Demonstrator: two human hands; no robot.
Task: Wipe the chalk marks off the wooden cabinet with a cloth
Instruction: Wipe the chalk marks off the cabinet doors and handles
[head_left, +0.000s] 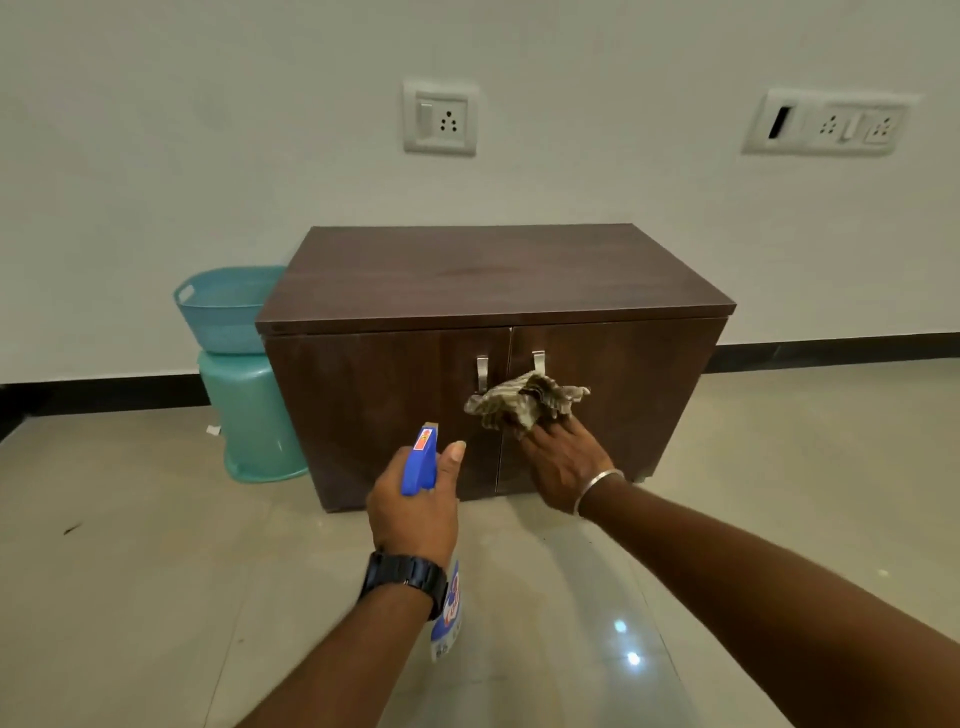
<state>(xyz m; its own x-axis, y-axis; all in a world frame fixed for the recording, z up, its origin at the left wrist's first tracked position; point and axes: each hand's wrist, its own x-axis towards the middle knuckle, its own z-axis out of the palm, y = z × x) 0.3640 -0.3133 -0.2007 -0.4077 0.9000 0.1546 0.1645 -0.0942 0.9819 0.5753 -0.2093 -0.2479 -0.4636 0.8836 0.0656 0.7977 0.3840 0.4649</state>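
A dark brown wooden cabinet (467, 280) with two doors and two metal handles stands against the white wall. My right hand (563, 470) grips a crumpled brown-and-cream cloth (522, 402) and holds it against the doors, just below the handles. My left hand (413, 506) is closed around a spray bottle (421, 460) with a blue trigger head, its nozzle facing the left door. The bottle's body shows below my wrist. No chalk marks stand out on the doors or the top from here.
A light blue basket (223, 306) sits on a teal upturned bucket (254, 415) just left of the cabinet. Two socket plates (440, 118) (828, 123) are on the wall above. Glossy beige floor tiles (130, 571) spread in front.
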